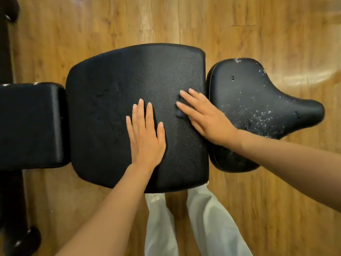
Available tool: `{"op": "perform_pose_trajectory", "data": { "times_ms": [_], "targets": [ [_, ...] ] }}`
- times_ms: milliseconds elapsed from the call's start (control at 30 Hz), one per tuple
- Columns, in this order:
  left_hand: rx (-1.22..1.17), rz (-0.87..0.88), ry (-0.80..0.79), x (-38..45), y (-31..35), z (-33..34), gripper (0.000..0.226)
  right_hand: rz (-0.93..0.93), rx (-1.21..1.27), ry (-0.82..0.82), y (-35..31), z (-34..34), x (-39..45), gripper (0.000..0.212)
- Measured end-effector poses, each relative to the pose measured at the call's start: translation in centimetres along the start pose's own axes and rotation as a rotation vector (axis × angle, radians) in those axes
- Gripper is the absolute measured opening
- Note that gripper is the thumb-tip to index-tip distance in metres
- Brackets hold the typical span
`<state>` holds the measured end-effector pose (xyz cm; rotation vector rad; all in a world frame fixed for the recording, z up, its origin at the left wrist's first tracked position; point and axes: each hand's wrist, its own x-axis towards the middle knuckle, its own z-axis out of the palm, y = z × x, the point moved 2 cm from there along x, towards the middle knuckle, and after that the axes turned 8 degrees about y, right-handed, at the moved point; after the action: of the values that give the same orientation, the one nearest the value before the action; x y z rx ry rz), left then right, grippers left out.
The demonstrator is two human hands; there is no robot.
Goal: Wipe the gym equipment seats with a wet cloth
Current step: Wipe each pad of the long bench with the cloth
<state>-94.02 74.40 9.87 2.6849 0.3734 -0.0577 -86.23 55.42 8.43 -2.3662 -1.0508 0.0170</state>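
Observation:
A wide black padded seat fills the middle of the view. My left hand lies flat on it with straight fingers. My right hand presses flat on a small dark cloth near the pad's right edge; only a dark fold of the cloth shows under the fingers. To the right is a saddle-shaped black seat, worn and flecked with white. A smaller black pad adjoins on the left.
Wooden plank floor surrounds the bench. A black frame bar with rollers runs down the left edge. My legs in light trousers stand just below the middle pad.

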Motion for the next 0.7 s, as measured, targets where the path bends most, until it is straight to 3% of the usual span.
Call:
{"op": "perform_pose_trajectory", "data": {
  "times_ms": [200,333,567,700],
  "targets": [
    [0.016,-0.030,0.020,1.2,1.4,0.4,0.066,0.198,0.016,0.201,4.4,-0.7,8.7,0.041],
    [0.039,-0.032,0.038,1.2,1.4,0.9,0.064,0.222,0.012,0.216,3.7,-0.7,8.2,0.044],
    [0.077,-0.021,0.007,1.4,1.3,0.7,0.064,-0.317,-0.020,-0.099,2.2,-0.8,2.6,0.040],
    [0.064,-0.031,0.011,1.2,1.5,0.7,0.063,-0.359,-0.002,-0.108,4.3,-1.3,4.2,0.039]
  ]
}}
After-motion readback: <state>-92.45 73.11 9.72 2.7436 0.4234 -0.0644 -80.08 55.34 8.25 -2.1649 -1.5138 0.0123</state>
